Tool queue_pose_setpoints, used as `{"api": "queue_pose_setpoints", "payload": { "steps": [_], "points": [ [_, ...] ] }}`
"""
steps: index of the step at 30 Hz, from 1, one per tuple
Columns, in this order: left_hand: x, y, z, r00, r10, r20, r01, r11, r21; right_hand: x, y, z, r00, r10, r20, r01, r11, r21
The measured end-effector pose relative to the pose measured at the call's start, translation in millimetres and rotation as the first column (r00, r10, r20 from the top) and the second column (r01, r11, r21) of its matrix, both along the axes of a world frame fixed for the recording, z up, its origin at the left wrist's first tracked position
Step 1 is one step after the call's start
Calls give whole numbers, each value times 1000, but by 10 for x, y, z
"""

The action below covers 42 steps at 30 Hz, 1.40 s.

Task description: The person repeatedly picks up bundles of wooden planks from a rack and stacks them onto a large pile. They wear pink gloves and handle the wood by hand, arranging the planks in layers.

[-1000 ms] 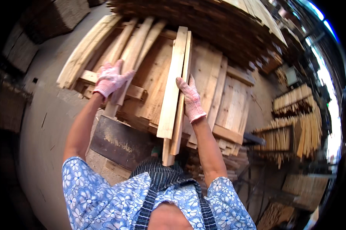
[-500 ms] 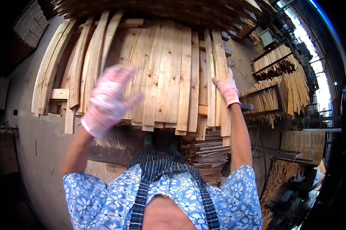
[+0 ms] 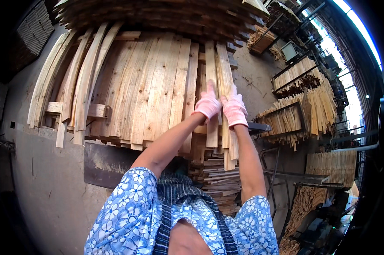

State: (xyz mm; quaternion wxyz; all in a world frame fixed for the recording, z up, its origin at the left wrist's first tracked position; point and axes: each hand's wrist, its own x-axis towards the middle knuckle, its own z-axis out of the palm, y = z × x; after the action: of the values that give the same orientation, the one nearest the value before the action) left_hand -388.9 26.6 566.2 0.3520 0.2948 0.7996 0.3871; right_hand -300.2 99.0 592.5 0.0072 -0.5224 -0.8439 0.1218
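Note:
Both my hands wear pale pink-and-white work gloves. At the right end of the plank layer, my left hand is closed over a narrow wooden plank, fingers at its left side. Close beside it, my right hand grips the outer edge of neighbouring narrow planks, its thumb on top. Some fingertips are hidden by the hands and wood. Left of them, wide knotty boards lie side by side. Further left, several loose planks rest at a slant over a crosspiece.
A tall timber stack rises behind the boards. Below them sit a dark metal plate and a pile of thin strips. On the right are racks of wood strips and a metal stand. Concrete floor extends left.
My left hand has swung right from above the left boards onto the narrow planks. My right hand stays at the right edge, and the view has shifted right.

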Motion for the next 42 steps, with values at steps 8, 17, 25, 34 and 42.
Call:
{"api": "queue_pose_setpoints", "payload": {
  "steps": [8, 17, 25, 34, 42],
  "points": [
    [-8, -518, 720, 982, -30, -186, 31, 1000, 3, 48, 264, 53, 995, 94, -37, -97, 989, -109],
    [-60, -778, -93, 714, -124, -689, -65, 968, -241, 364, -43, 85, 989, 138, 46, -129, 979, -158],
    [-397, -1039, 159, 793, -279, -542, 202, 959, -198, -486, -450, -123, 948, 233, -216, -272, 947, -171],
    [-2054, -2905, 255, 799, 149, -583, 126, 906, 405, 71, -149, -283, 868, 114, -483, -197, 972, -124],
    [-3472, -3753, 554, 726, 133, -675, -482, 799, -361, -451, -485, -258, 978, -106, -178, 46, 949, -313]
  ]
}}
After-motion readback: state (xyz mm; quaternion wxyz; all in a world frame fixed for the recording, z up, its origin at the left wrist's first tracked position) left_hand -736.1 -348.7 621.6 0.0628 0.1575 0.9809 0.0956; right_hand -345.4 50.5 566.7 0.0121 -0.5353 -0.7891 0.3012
